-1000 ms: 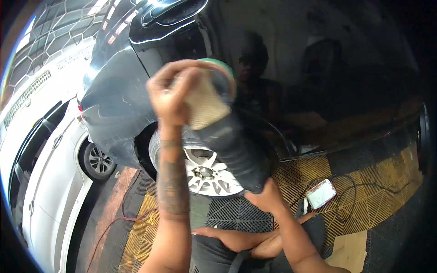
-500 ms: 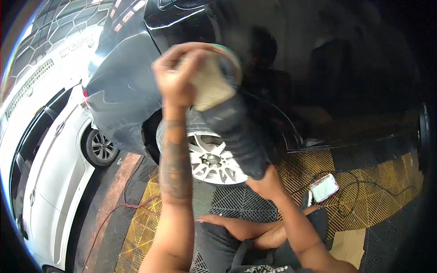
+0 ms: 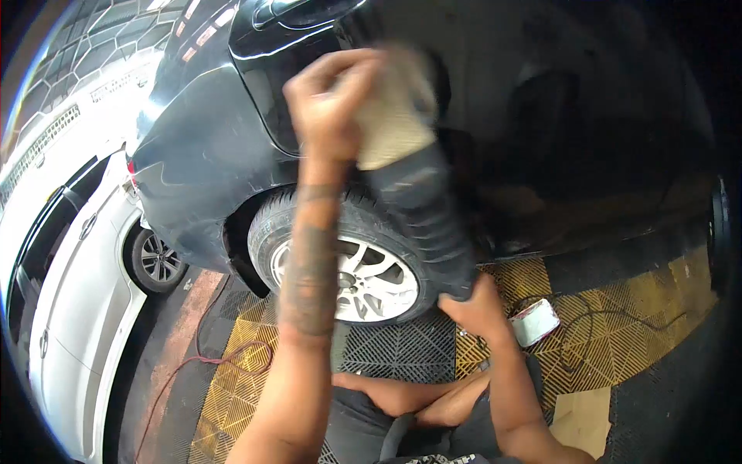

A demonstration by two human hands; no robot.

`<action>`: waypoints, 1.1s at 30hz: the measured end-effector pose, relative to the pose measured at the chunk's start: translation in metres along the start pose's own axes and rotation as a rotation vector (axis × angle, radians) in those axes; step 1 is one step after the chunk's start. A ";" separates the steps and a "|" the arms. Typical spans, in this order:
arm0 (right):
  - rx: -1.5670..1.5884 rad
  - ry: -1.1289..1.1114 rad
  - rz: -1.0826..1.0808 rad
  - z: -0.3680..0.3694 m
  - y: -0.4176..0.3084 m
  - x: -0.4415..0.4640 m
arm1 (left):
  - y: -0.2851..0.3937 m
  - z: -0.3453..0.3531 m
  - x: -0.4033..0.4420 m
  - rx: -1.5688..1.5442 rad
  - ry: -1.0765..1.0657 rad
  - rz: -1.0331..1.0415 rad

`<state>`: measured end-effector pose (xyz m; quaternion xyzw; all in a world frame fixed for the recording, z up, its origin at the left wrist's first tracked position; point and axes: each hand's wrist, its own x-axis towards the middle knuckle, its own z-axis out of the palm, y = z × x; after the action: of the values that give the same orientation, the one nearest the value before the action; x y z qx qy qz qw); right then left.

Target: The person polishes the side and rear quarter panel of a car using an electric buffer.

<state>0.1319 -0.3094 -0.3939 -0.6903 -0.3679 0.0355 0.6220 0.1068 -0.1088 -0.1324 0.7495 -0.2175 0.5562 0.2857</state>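
Observation:
A power polisher (image 3: pixel 421 205) with a dark ribbed body and a tan cover on its head is held slantwise before me. My left hand (image 3: pixel 336 97) is closed at the tan head, which is smeared by motion. Lower down, my right hand (image 3: pixel 481 311) wraps round the rear end of the dark body. The polisher's head is up against or close to the side panel of a black car (image 3: pixel 564 170); contact is hidden. Behind the tool and my left forearm is the car's wheel (image 3: pixel 379 290), with white spokes.
A white car (image 3: pixel 85 309) stands at the left. On the black and yellow grid floor (image 3: pixel 239 394) lie a red hose (image 3: pixel 205 359) and dark cables (image 3: pixel 610 313). A small white tray (image 3: pixel 536 323) and a piece of cardboard (image 3: pixel 581 424) are at the right, near my folded legs.
Both hands and the polisher have shifted to the right in view, the head slightly upward. More of the wheel shows now. The view itself has moved a little, and both grips stay the same.

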 end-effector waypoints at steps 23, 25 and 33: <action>-0.052 -0.159 -0.125 0.064 -0.048 0.047 | -0.010 -0.117 0.021 -0.186 0.125 -0.119; -0.077 -0.172 -0.094 0.059 -0.060 0.054 | -0.012 -0.129 0.020 -0.286 0.169 -0.121; -0.148 -0.062 -0.087 -0.026 -0.045 0.047 | -0.004 -0.038 0.048 -0.171 0.107 -0.017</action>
<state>0.1586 -0.3075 -0.3294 -0.7162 -0.4182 0.0023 0.5587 0.0956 -0.0810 -0.0792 0.6933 -0.2424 0.5725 0.3644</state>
